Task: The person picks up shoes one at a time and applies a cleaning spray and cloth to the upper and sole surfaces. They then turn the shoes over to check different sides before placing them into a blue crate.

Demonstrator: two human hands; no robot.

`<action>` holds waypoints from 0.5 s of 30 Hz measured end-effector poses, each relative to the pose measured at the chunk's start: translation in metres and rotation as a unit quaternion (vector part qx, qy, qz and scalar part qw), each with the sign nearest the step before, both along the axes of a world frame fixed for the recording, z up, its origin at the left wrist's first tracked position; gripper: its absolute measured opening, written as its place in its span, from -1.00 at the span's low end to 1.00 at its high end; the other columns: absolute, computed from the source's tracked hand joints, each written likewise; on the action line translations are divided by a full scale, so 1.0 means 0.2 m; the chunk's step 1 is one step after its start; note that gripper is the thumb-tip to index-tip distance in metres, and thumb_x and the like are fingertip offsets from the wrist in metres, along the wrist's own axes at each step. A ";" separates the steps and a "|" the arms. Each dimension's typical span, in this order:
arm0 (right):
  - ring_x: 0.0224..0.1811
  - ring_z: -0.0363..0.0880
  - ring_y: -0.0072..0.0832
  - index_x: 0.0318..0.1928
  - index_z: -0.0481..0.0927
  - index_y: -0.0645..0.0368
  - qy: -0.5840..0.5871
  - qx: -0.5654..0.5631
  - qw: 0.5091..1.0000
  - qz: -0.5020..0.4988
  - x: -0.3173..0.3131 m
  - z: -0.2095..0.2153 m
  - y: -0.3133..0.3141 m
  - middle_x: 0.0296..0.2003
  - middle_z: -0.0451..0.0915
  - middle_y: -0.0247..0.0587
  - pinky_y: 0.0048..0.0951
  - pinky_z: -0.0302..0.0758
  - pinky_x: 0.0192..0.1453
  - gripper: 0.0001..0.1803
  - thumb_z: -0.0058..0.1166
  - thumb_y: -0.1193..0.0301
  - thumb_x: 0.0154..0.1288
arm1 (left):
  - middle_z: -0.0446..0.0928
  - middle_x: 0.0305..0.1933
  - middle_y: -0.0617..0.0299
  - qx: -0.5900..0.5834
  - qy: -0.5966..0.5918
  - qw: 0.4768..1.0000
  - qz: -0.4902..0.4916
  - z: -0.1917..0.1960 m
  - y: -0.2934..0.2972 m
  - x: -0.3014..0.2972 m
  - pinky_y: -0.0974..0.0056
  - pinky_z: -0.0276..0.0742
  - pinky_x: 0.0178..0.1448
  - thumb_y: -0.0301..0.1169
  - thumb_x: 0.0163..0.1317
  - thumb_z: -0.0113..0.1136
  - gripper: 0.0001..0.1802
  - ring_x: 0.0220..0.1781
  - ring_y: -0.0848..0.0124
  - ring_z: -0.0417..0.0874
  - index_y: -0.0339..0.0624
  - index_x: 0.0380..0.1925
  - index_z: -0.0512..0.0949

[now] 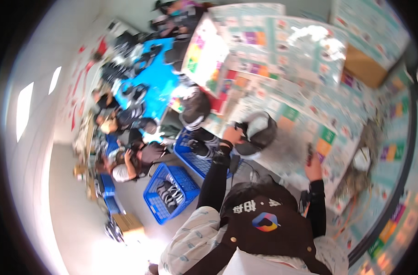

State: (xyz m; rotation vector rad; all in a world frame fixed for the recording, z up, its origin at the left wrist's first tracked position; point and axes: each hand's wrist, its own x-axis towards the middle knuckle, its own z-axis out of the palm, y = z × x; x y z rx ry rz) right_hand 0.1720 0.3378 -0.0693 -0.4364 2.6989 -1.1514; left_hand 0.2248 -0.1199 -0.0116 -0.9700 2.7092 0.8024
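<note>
My left hand [232,135] is closed on the edge of a dark cap [269,130], whose pale inside faces up. The cap rests on or just above the patterned table sheet. Off to the right, my right hand [313,168] is closed round a small, dark, narrow tool [309,153]; blur hides its exact kind. Tool and cap are apart. More dark caps [195,107] are piled at the table's left side, and others [202,143] lie in a blue basket [190,158] beside my left forearm.
A second blue basket [151,201] with nested black-and-white items stands on the floor at left. Several people sit near a bright blue table [156,87]. A cardboard box [364,68] is at the back right, and tangled scraps [356,172] hang along the table's right edge.
</note>
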 end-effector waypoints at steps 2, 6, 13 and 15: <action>-0.06 0.55 0.14 0.13 0.37 0.32 -0.028 0.007 0.992 -0.126 -0.07 -0.15 0.14 -0.15 0.56 0.16 0.02 0.46 0.04 -0.52 0.10 0.54 0.17 | 0.65 -0.45 -0.02 0.233 0.002 0.968 0.093 0.22 0.11 0.10 0.13 0.73 -0.25 -0.17 0.32 0.17 -0.52 -0.28 0.08 0.78 -0.54 -0.25 0.57; 0.30 0.24 0.24 0.15 0.33 0.48 -0.073 0.205 0.973 -0.073 -0.20 -0.13 0.05 0.21 0.33 0.35 0.08 0.23 0.41 -0.30 0.33 0.39 0.05 | 0.57 -0.12 -0.01 0.441 0.115 0.853 0.253 0.30 -0.19 0.74 0.10 0.78 -0.17 -0.32 0.36 0.17 -0.59 -0.22 0.12 0.75 -0.49 0.01 0.46; 0.20 0.41 0.09 -0.01 0.58 0.35 -0.042 0.258 0.965 -0.023 -0.27 0.06 -0.20 0.04 0.53 0.21 -0.03 0.34 0.34 -0.59 0.18 0.41 0.14 | 0.61 -0.17 -0.06 0.416 0.173 0.807 0.381 0.42 -0.68 1.21 0.14 0.81 -0.21 -0.36 0.30 0.20 -0.61 -0.28 0.08 0.77 -0.57 -0.10 0.49; 0.09 0.52 0.04 -0.07 0.65 0.23 0.011 0.252 0.968 0.009 -0.24 0.01 -0.32 -0.12 0.62 0.13 -0.05 0.44 0.22 -0.64 0.23 0.34 0.11 | 0.61 -0.18 -0.10 0.398 0.188 0.807 0.394 0.35 -0.86 1.36 0.14 0.82 -0.26 -0.37 0.29 0.19 -0.59 -0.32 0.08 0.78 -0.65 -0.12 0.47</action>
